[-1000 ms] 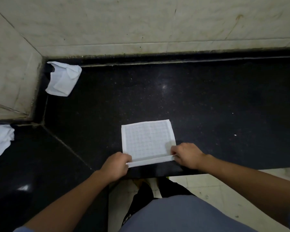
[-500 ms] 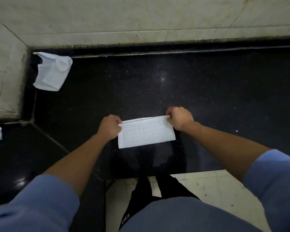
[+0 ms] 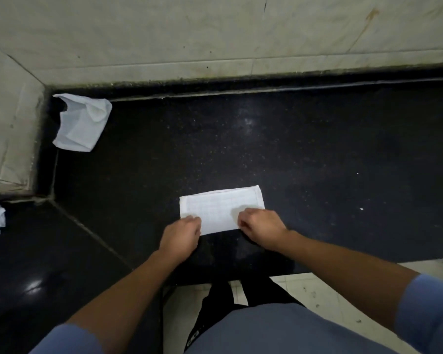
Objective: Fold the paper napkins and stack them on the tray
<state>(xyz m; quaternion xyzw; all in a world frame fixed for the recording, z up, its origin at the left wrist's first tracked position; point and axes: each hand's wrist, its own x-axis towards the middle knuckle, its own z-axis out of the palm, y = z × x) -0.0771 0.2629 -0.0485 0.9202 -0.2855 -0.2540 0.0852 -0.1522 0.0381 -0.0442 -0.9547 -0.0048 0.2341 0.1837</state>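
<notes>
Now the folded napkin (image 3: 220, 208) lies flat on the desk (image 3: 317, 149); left hand (image 3: 180, 235) and right hand (image 3: 262, 229) pinch its near corners, fingers (image 3: 193, 222) curled tight round it.

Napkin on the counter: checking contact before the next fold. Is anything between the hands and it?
Nothing visible. The left hand and right hand both touch the near edge of the napkin directly, on the black counter.

I can read no text or numbers here; the small white mark (image 3: 192, 338) on my trousers (image 3: 215, 302) is too blurred.
</notes>
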